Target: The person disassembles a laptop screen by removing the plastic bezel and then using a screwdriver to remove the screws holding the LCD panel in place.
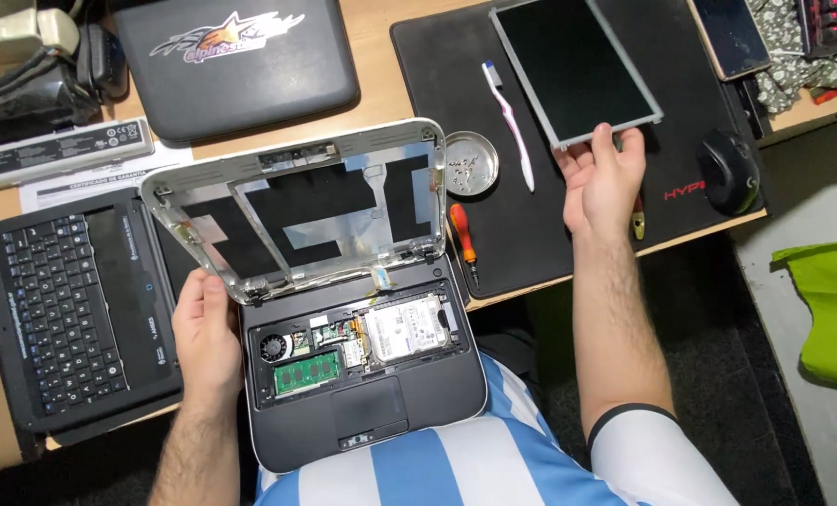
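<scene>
Screen panel (577,66) above right fingers (606,141), touching

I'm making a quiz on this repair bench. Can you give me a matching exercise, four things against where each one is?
Things:
1. flat black screen panel
2. white and pink toothbrush
3. round metal dish of screws
4. orange-handled screwdriver

Places:
A. beside the open lid's right hinge
B. at the right hand's fingers
C. between dish and panel
D. just right of the lid's upper corner

Pairs: 1-B, 2-C, 3-D, 4-A
</scene>
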